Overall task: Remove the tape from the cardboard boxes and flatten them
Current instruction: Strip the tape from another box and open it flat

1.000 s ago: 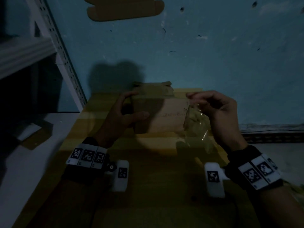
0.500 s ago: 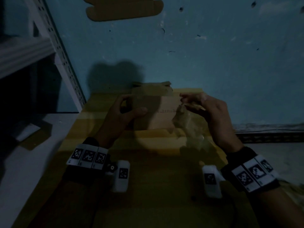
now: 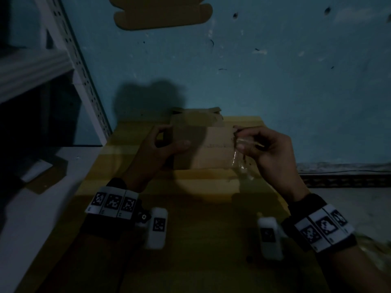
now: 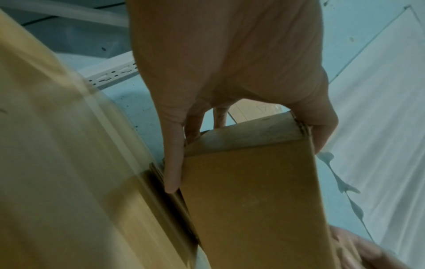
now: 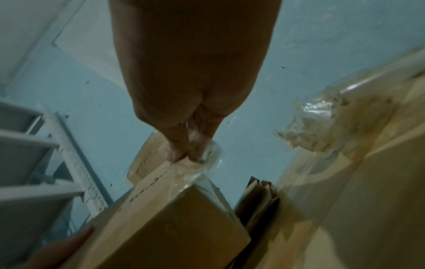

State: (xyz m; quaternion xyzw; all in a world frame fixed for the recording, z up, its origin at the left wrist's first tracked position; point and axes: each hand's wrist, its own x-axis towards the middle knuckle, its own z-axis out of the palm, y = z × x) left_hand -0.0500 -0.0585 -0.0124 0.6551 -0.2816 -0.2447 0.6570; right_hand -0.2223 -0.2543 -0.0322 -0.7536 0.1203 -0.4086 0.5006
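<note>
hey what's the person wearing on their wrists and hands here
Both hands are bare. Each wrist carries a black band wrapped with a white strip of square black-and-white markers. A small white camera unit with its own marker sits beside each band. No sleeves show.

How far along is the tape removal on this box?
Partly done: a crumpled wad of clear tape already lies aside. In hand: the left hand grips the cardboard box while the right hand pinches a tape strip at its upper corner. Left: finishing the peel and flattening the box.
</note>
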